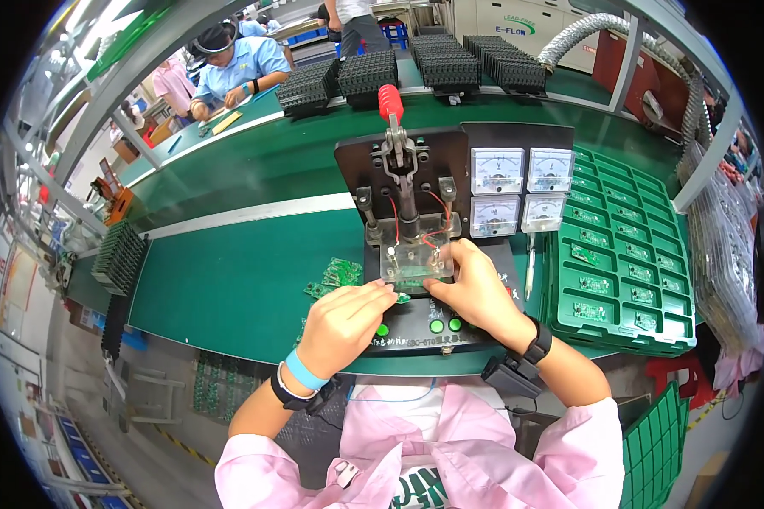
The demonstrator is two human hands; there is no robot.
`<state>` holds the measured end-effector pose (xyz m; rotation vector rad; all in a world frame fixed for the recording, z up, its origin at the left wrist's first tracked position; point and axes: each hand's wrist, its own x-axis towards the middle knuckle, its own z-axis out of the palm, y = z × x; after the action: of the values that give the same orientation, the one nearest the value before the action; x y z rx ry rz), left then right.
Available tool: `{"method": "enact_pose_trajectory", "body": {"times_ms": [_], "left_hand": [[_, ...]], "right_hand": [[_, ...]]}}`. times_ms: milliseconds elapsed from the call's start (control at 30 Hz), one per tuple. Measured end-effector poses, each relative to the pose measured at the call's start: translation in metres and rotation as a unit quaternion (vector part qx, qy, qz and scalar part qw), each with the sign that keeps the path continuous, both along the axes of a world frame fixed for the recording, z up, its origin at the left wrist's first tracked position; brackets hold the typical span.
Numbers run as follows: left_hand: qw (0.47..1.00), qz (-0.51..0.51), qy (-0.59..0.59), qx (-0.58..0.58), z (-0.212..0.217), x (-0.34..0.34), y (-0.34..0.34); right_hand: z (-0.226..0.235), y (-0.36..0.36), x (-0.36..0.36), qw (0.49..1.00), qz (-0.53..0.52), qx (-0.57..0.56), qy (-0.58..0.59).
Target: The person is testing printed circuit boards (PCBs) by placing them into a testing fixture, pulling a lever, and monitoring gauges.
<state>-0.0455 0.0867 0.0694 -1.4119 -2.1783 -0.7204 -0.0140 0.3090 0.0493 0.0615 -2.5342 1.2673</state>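
Observation:
A black test fixture (401,144) with a red-handled toggle clamp (390,103) stands in front of me. Its clear plate (416,260), with red wires, hangs over a small green circuit board (405,298), which is mostly hidden. My left hand (341,324) is closed, fingertips pinching the board's left front side. From the right, my right hand (479,290) curls at the plate's corner, with its thumb at the board's edge; its other fingertips are partly hidden. Green buttons (436,326) sit on the fixture's base below the hands. Loose circuit boards (342,272) lie left of the fixture.
Four dial meters, one being a voltmeter (497,171), stand right of the clamp. A stack of green trays (621,327) holding boards is at the right, with a pen-like tool (530,270) beside it. Black racks (444,64) line the far shelf. A co-worker (239,64) sits beyond.

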Motion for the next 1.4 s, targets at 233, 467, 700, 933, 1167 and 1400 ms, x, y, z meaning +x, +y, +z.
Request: {"method": "enact_pose_trajectory", "body": {"times_ms": [233, 467, 700, 933, 1167, 1400], "left_hand": [[1.0, 0.019, -0.006, 0.0, -0.015, -0.002, 0.024], [0.996, 0.011, 0.037, -0.076, -0.024, -0.002, 0.039], [0.99, 0.042, -0.039, -0.128, -0.009, 0.026, 0.044], [0.992, -0.053, -0.059, -0.094, 0.054, 0.048, 0.049], [0.978, 0.054, -0.088, 0.179, 0.093, -0.037, 0.074], [0.966, -0.139, -0.053, 0.211, 0.022, 0.006, 0.043]], "right_hand": [[0.022, 0.025, 0.029, 0.991, -0.01, -0.107, -0.078], [0.038, 0.119, 0.079, 0.987, -0.158, -0.025, 0.023], [0.029, 0.269, 0.048, 0.958, -0.269, -0.085, 0.051], [-0.017, 0.413, -0.011, 0.913, -0.361, -0.187, 0.039], [-0.004, 0.379, -0.005, 0.922, -0.386, -0.023, 0.03], [0.044, 0.246, 0.046, 0.973, -0.192, 0.13, 0.01]]}}
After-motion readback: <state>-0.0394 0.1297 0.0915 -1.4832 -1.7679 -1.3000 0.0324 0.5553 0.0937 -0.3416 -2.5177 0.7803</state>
